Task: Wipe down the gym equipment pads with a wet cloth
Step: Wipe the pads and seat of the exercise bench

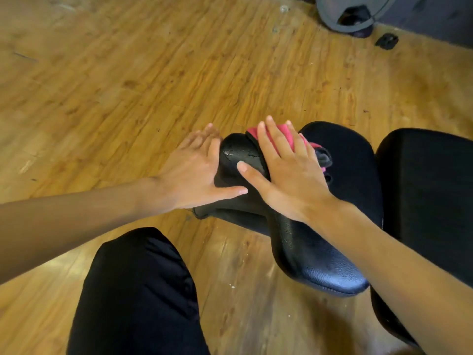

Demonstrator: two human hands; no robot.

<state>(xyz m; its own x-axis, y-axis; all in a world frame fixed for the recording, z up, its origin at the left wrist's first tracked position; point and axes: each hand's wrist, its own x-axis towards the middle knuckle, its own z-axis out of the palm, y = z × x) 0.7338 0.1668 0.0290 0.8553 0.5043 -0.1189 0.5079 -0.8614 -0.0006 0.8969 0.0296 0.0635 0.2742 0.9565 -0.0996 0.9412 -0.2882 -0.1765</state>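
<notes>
Flat and spread, the left hand (pixel 194 172) presses against the left flank of the black pad (pixel 304 247), fingers straight and thumb laid across its top; it grips nothing, only steadies. Just to its right, the right hand (pixel 289 175) lies palm-down with fingers extended on the pink cloth (pixel 284 135), pinning it to the pad's far end rather than clutching it.

The pad's long axis runs from that far end, under both hands, back toward the person and to the right, ending in a textured near tip. Most of the bare surface therefore lies behind the cloth, along the right forearm's line, so I judge a pulling stroke toward the body suits best, with the right hand leading.

Further right sit two larger black cushions (pixel 425 180), all over a wooden floor (pixel 128 73).
</notes>
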